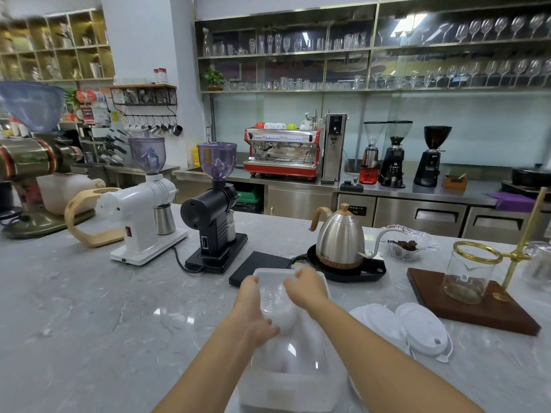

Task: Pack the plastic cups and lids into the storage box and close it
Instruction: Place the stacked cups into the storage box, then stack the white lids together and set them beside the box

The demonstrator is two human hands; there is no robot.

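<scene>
Hands: left hand [253, 311] and right hand [304, 289] both curl around clear plastic cups [278, 308] over the open storage box [289, 380].
Cups: light, thin, slippery, crushable; hold gently by the sides.
Lids: white lids [417, 329] lie at 3 o'clock beside the box.

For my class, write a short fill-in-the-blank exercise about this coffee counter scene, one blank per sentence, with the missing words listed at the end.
1. Both hands, the left hand and the right hand, reach into the translucent storage ____ .
2. The white lids lie on the counter to the ____ of the storage box.
3. The steel kettle has a ____ handle.
4. Of the two small grinders, the black grinder stands to the right of the ____ one.

Missing words: box; right; wooden; white
</scene>
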